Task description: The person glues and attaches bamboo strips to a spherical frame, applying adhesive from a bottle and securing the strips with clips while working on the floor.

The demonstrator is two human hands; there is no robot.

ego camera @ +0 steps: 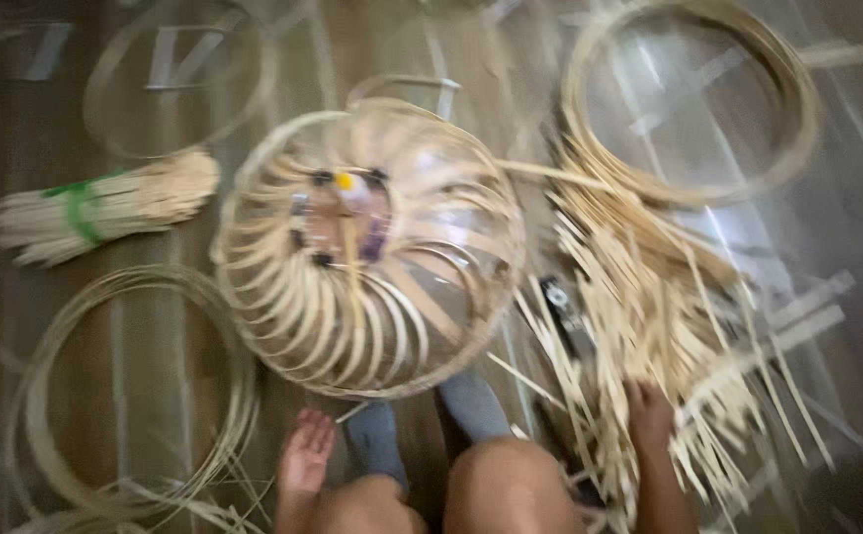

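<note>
Bamboo strips (pixel 649 297) under right hand (pixel 649 415); blurred.

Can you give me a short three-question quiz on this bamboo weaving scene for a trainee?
1. True or false: the right hand rests on the loose strips.
2. Which thing lies nearest the left hand? A) the tied bundle B) the coil of hoops C) the big ring
3. Fill in: the bundle is bound with a ____ band.

Key
1. True: it lies on the heap of strips.
2. B: the coil sits just beside the open, empty left hand.
3. Green.

The round frame stands in front of the knees, touched by neither hand.
</note>
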